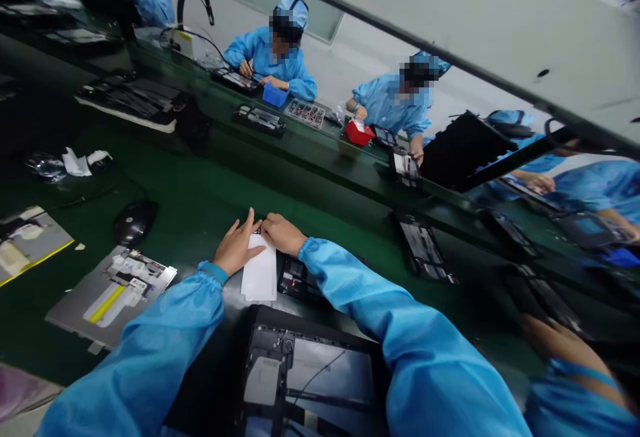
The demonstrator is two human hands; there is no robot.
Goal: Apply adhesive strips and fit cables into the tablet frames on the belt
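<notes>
One white sheet [259, 275] is lying on the bench [185, 183]; left hand [238, 249] is resting open over it, right hand [283, 233] curled at its top, grip unclear; black mouse [135, 222] is sitting left, opened device [313, 390] nearer.

I can read no word, brand or number from here. On the flat silver-grey metal panel [80, 298] to my left, a small white label [139, 284] carries dark marks too tiny for me to make out. The white rectangular sheet [259, 274] at my hands, left [237, 247] and right [281, 232], shows dark marks near its far end, equally illegible.
</notes>
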